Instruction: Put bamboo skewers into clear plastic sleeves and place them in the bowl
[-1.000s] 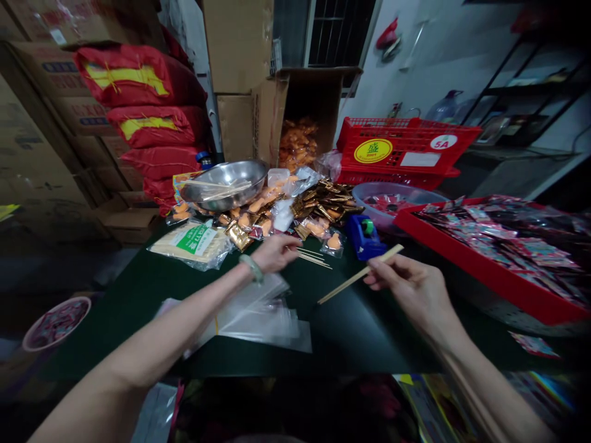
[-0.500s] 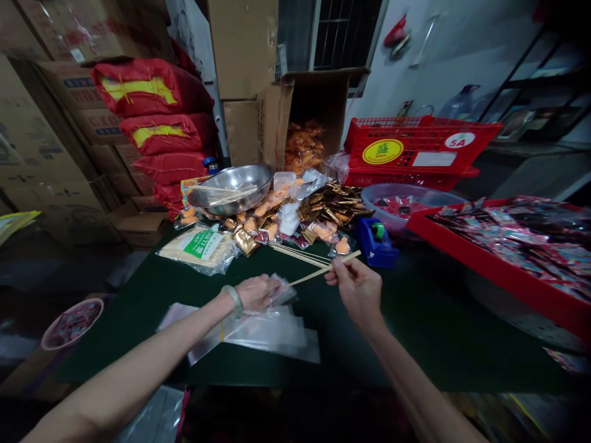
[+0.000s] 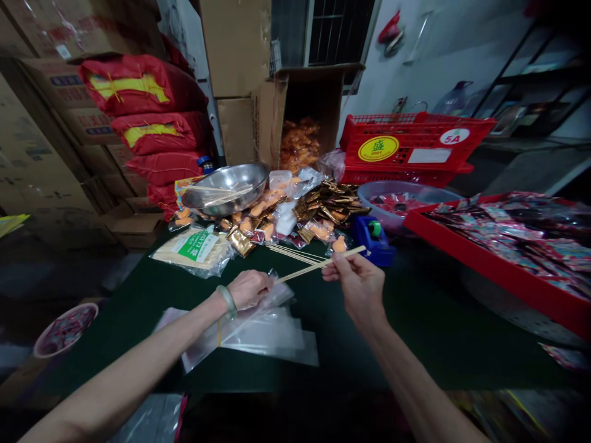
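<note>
Between the fingers and thumb of my right hand [image 3: 357, 280] is a wooden chopstick [image 3: 302, 271], slanting down to the left. Its lower end meets the fingers of my left hand [image 3: 252, 288], which are closed on a clear plastic bag [image 3: 277, 296]. Whether the tip is inside that bag I cannot make out. Under my left hand lies a fanned stack of clear bags [image 3: 268, 338] with a yellow band. Several loose chopsticks [image 3: 293, 253] rest just beyond my hands. A packet of chopsticks [image 3: 196, 249] with a green label lies to the left.
A steel bowl [image 3: 226, 187] stands behind, beside a heap of gold sachets [image 3: 327, 203] and orange pieces. A blue tape dispenser [image 3: 376, 246] sits beyond my right hand. To the right is a red tray [image 3: 489, 271] of printed packets; red baskets [image 3: 415, 144] stand behind.
My left hand has shifted slightly left with the bag. The chopstick in my right hand now lies at a flatter slant, and the whole view has drifted a little.
</note>
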`<state>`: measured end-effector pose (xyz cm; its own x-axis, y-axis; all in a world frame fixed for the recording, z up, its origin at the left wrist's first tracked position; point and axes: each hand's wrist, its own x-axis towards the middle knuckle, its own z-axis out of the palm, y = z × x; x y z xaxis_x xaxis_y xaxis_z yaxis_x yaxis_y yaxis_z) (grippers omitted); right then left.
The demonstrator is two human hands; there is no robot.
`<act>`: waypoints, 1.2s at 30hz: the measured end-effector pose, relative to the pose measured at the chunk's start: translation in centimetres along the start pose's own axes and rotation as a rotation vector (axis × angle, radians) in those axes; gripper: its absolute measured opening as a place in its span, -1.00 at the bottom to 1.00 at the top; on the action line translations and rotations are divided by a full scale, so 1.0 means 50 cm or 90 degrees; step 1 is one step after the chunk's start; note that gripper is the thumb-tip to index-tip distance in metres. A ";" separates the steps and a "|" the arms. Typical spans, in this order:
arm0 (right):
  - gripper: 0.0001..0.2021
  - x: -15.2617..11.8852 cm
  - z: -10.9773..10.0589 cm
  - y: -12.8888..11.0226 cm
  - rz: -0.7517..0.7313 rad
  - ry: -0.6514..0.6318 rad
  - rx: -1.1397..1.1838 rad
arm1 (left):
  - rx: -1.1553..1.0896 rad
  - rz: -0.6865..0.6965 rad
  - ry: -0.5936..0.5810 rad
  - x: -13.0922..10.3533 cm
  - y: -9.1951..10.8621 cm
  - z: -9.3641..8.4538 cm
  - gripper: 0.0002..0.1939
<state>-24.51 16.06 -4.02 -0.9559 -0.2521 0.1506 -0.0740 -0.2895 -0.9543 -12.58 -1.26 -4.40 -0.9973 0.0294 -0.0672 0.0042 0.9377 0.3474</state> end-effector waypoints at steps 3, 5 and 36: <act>-0.78 0.003 0.017 -0.003 0.038 -0.052 0.005 | 0.056 0.048 0.000 -0.012 0.010 -0.018 -0.82; -0.78 0.006 0.026 -0.004 0.061 -0.083 0.005 | 0.098 0.085 0.002 -0.021 0.019 -0.032 -0.83; -0.78 0.009 0.081 -0.057 -0.037 -0.057 0.048 | -0.403 -0.134 0.187 0.012 -0.006 -0.068 -0.66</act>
<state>-23.55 13.02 -0.18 -0.9211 -0.3137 0.2304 -0.1032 -0.3740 -0.9217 -13.42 -2.69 -1.34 -0.9513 -0.3066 0.0308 -0.1440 0.5308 0.8351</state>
